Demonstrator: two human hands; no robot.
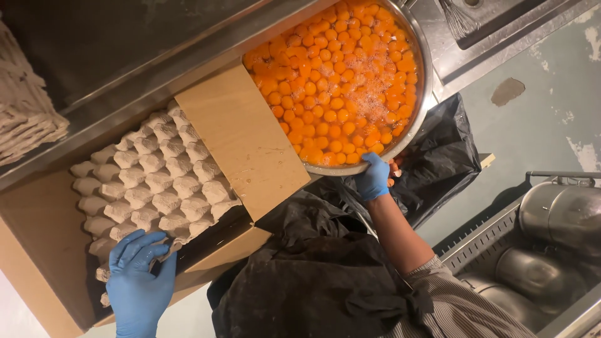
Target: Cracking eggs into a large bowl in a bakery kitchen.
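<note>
Head view: I look straight down on a brown cardboard carton [37, 250] and a wide round steel bowl [418, 109], both on or against the long steel desk [156, 87].
Left grip: my blue-gloved left hand [139, 286] lies flat on the near edge of the grey pulp egg tray [156, 181], fingers spread and closed on nothing.
Right grip: my blue-gloved right hand [374, 177] is curled over the near rim of the bowl, fingers inside and thumb outside. Something pale orange shows just beside that hand, but I cannot tell what it is.
Bowl: it holds a crowd of bright orange raw egg yolks [338, 75] in their whites, up close to the rim. It sits at the desk's edge, partly overhanging the black plastic bag [438, 156].
Tray: it lies on top inside the carton, flaps open, and I see no whole egg in any cup.
Done, as I judge it: a great many eggs are cracked, going by the full bowl, the bare top tray and the stack of grey pulp trays [25, 106] set aside at the far left.
Left, as I judge it: the bare tray is not yet lifted out. Whether full trays lie under it is hidden, so I cannot say how many eggs remain.
Nearby: steel pots [557, 219] sit on a lower rack to my right.
</note>
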